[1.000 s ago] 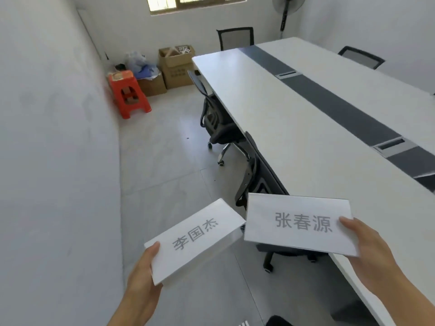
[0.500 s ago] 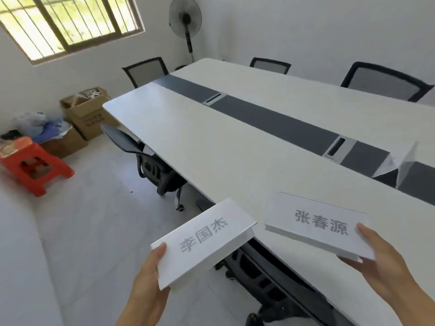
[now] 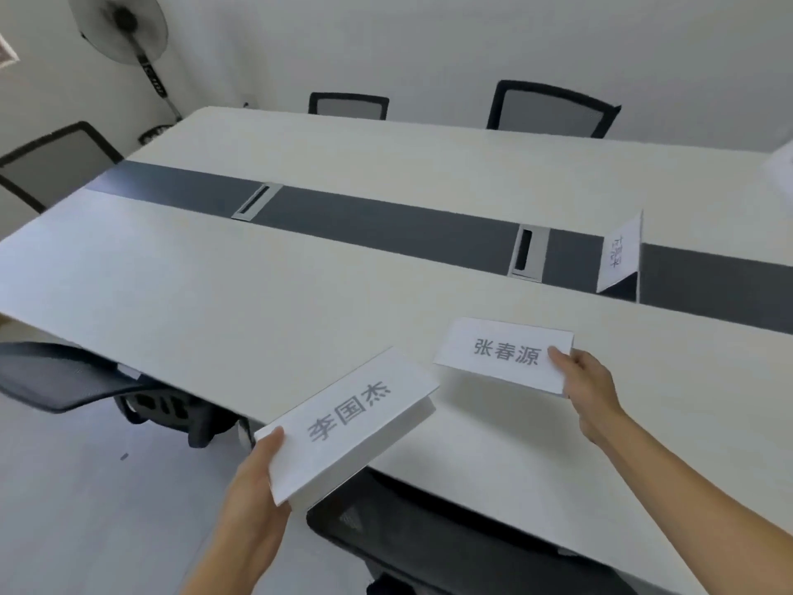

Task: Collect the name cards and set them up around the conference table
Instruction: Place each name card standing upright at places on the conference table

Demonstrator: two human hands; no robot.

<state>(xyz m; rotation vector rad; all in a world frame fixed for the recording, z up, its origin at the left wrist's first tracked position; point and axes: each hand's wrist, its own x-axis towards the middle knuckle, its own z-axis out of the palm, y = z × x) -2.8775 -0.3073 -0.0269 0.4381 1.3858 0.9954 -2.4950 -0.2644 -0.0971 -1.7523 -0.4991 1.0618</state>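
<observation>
White folded paper makes up the name cards, each a stiff tent shape with grey printed characters on a flat face. Three are plainly seen from the head view. The left card (image 3: 347, 423) is held by the left hand (image 3: 253, 487), thumb pressed on top of its near corner and the fingers hidden beneath; it hangs tilted over the near edge of the conference table (image 3: 214, 285). The right card (image 3: 502, 354) is pinched at its right end by the right hand (image 3: 588, 388), thumb on the printed face, fingers underneath. It sits low over the tabletop and casts a soft shadow; whether it touches the surface cannot be told. The two held cards are near each other but apart.

The third card (image 3: 620, 255) stands upright on the dark strip (image 3: 386, 225), a matte grey band down the middle of the smooth, pale tabletop. A white shape (image 3: 783, 169) at the right edge is cut off by the frame.

Two rectangular cable ports with metal rims are set in the strip, one (image 3: 256, 201) far left, one (image 3: 527, 252) just beside the standing card.

Five black mesh chairs show: two on the far side (image 3: 348, 106) (image 3: 551, 109), one at the left end (image 3: 47, 161), two on the near side (image 3: 64, 375) (image 3: 429, 538). One round-caged fan (image 3: 122, 30) stands in the corner.
</observation>
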